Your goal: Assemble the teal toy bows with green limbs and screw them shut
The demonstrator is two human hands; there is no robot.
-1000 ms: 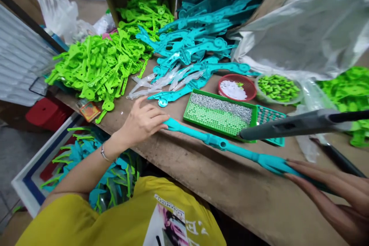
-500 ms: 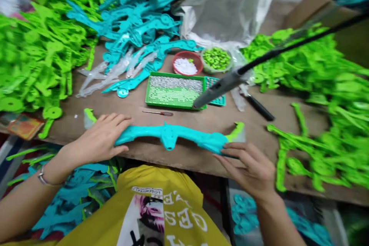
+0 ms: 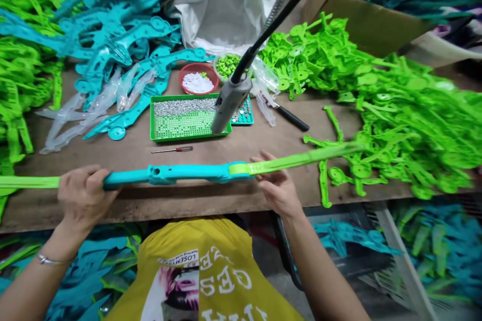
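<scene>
A long plastic piece, with a turquoise middle bar and a lime-green arm at each end, is held across the table's front edge. Wrapped round its left joint is my left hand, closed. The left green arm runs out of the picture. My right hand grips near the right joint, its fingers partly hidden behind the right green arm, which slants up to the right. Beyond the bar lies a small red-handled screwdriver. A grey power screwdriver hangs over a green tray of metal screws.
Green part heaps cover the right side; turquoise parts pile up at back left. A red bowl of white bits, a bowl of green bits and a black-handled knife lie behind. A cardboard box stands at back right.
The green arms have swung out to both sides, and the piece has been turned over. My left hand has moved left and closed round the joint. The view has shifted right.
</scene>
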